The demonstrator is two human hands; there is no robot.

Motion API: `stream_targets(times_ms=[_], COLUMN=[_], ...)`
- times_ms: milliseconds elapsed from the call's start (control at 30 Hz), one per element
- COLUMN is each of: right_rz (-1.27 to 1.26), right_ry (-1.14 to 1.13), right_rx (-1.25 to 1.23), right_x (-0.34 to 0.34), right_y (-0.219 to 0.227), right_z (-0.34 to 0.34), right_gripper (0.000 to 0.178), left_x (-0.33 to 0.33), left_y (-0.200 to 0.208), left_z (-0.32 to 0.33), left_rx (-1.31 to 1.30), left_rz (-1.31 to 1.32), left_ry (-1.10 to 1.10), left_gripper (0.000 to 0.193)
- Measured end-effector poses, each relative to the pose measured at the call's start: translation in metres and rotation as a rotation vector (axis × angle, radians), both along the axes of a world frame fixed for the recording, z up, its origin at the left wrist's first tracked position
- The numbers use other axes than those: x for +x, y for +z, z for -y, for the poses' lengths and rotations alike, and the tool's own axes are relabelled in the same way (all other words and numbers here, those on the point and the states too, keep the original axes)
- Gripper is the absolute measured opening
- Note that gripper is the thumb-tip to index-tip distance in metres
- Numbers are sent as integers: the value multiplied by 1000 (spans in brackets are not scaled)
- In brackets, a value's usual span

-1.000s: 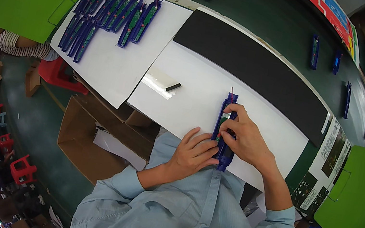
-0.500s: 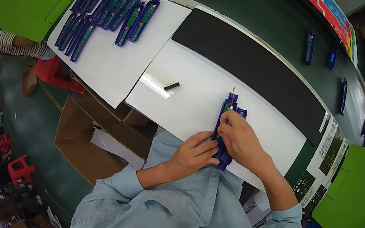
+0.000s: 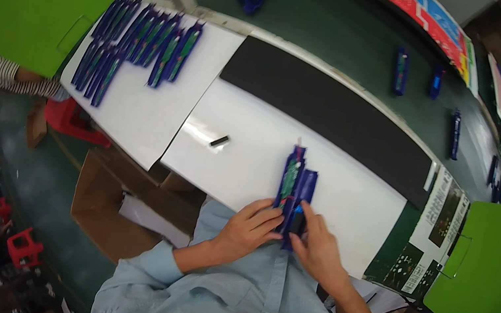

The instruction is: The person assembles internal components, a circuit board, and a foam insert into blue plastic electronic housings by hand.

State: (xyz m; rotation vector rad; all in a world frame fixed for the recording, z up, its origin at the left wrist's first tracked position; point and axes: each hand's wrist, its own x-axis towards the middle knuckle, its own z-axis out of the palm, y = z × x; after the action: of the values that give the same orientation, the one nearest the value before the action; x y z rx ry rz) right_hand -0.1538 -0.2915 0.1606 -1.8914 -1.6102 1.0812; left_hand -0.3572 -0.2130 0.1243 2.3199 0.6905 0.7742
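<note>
In front of me a blue plastic housing stands close to my body at the table's near edge. Its left half [image 3: 290,177] carries a long green circuit board, with a thin wire at the far tip. The right half [image 3: 308,183] lies alongside, with a dark rectangular part [image 3: 297,222] in its lower portion. My left hand [image 3: 248,228] is closed at the near end of the left half, fingertips on its edge. My right hand [image 3: 320,246] grips the right half, index finger and thumb at the dark part. Whether the halves are joined I cannot tell.
Several similar blue housings with green boards [image 3: 144,37] lie in rows on the white table at left. A small black strip [image 3: 219,141] and a long black mat [image 3: 327,103] lie on the tabletop. More housings [image 3: 400,72] sit on the green surface beyond. A cardboard box [image 3: 99,197] stands below left.
My right hand has moved off the circuit board, down and right onto the other half of the housing. My left hand stays at the near end. The whole view has shifted slightly.
</note>
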Motion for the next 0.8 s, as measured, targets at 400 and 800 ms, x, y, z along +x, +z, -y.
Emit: stream_targets(times_ms=[400, 800], right_rz=[-81, 741], right_ry=[62, -820], right_rx=[162, 686], right_x=[146, 308], right_y=[-24, -77], right_z=[-245, -277], right_gripper=[61, 52], left_x=[127, 278], left_y=[23, -19], left_z=[-215, -280], left_rx=[174, 287], left_rz=[-49, -230], left_ry=[-58, -69], left_gripper=[14, 30])
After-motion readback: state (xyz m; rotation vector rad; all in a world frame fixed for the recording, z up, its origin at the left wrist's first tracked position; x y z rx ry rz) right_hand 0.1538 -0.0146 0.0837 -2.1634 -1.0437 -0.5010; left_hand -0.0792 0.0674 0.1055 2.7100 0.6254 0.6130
